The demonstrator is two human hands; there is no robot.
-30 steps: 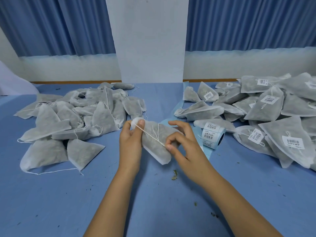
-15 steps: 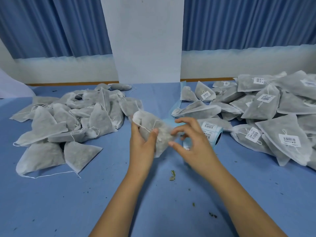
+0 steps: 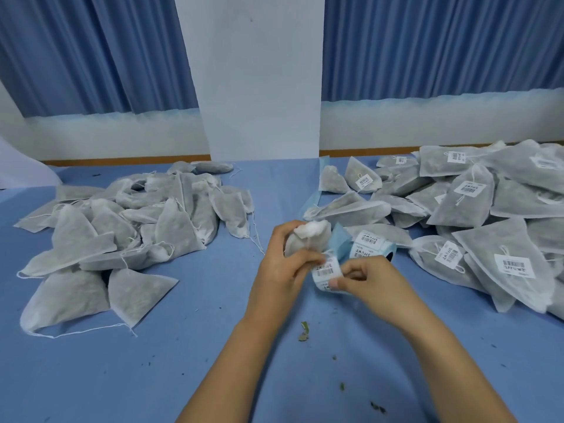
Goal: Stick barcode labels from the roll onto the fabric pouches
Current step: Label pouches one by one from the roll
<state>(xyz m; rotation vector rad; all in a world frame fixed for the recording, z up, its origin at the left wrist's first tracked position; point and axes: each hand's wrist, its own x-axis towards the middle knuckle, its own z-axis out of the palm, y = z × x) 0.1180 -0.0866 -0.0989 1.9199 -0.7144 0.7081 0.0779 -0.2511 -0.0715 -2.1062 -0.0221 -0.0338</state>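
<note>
My left hand [image 3: 282, 270] grips a grey fabric pouch [image 3: 308, 236] upright by its bunched white top, just above the blue table. My right hand [image 3: 366, 276] pinches the loose end of the label strip [image 3: 326, 271], which shows a barcode label and runs back to the label roll [image 3: 370, 247] lying on the table behind my hands. The strip's end lies against the left fingers and the pouch. Most of the pouch is hidden behind my left hand.
A heap of unlabelled pouches [image 3: 122, 227] lies to the left. A bigger heap of labelled pouches [image 3: 476, 215] fills the right side. Leaf bits [image 3: 303, 331] dot the blue table [image 3: 183, 377]. A white pillar and blue curtains stand behind.
My left hand has turned the pouch upright and brought it close to the roll. My right hand let go of the pouch string and took the end of the label strip.
</note>
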